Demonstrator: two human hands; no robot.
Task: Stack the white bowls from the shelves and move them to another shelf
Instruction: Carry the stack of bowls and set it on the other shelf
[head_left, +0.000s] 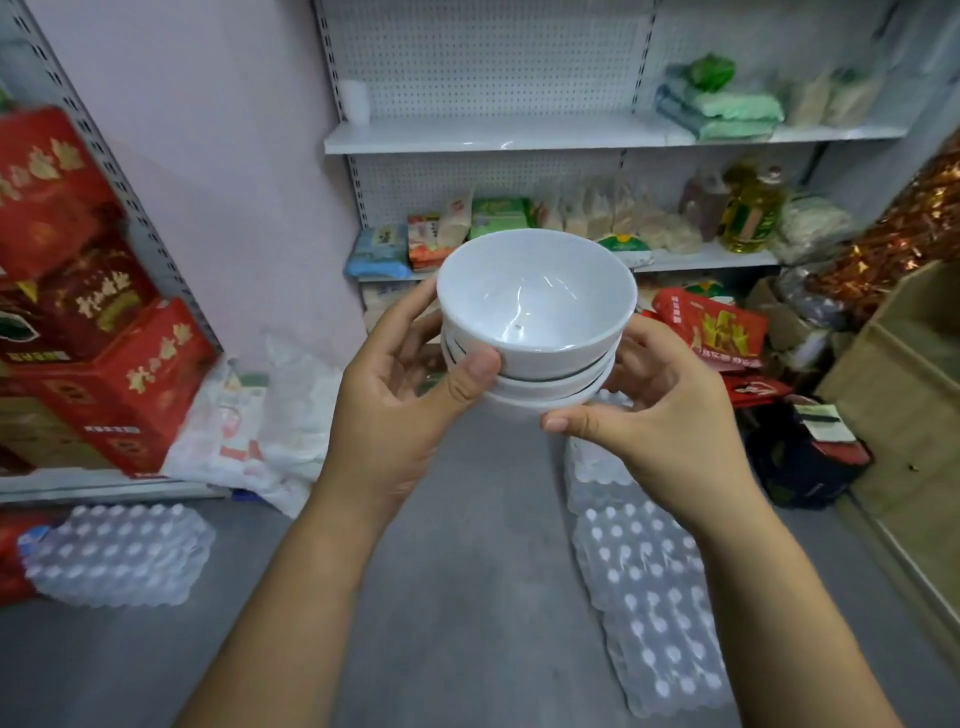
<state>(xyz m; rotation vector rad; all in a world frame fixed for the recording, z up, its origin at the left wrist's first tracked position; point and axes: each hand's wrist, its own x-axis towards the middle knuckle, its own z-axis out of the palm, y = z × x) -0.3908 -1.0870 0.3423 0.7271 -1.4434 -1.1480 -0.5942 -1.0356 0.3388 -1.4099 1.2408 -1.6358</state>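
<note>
Stack of white bowls (535, 317) held mid-air at chest height, over floor, facing shelving. At least three bowls nested, top one empty. Left hand (400, 395) grips stack's left side, thumb pressed on rims. Right hand (644, 405) cups right side and underneath, thumb extended below base. Stacking looks done; carry under way. Placement left: upper shelf (467, 136) ahead has bare stretch, likely target, can't confirm. Lower shelf crowded with food packets (441, 236). Water-bottle packs (649, 582) on floor.

Bright even light, soft blur, wide-angle warping at edges
</note>
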